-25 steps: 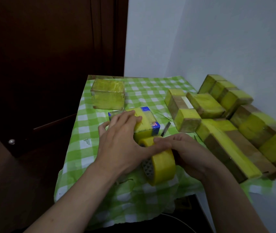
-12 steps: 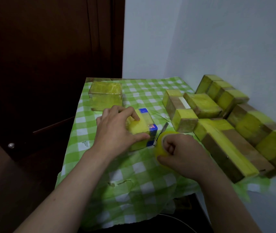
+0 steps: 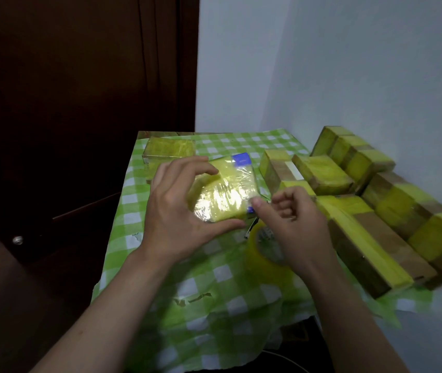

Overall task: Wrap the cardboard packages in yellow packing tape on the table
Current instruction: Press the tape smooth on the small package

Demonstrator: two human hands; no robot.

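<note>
My left hand (image 3: 179, 211) grips a small box (image 3: 225, 195) and holds it tilted up above the table. Glossy yellow tape covers the box, and blue corners still show. My right hand (image 3: 295, 224) is beside the box's lower right corner. Its thumb touches that edge and its fingers are curled, with nothing seen in them. The yellow tape roll (image 3: 265, 262) lies on the green checked tablecloth (image 3: 214, 292), partly under my right hand.
Several taped cardboard packages (image 3: 322, 173) are stacked along the right wall, and a long one (image 3: 362, 238) lies close to my right wrist. Another wrapped package (image 3: 170, 149) sits at the back left. A thin dark cutter (image 3: 251, 228) lies by the roll. A dark door stands left.
My right hand let go of the tape roll, which now lies on the cloth, and moved up to the box's corner. My left hand raised and tilted the box.
</note>
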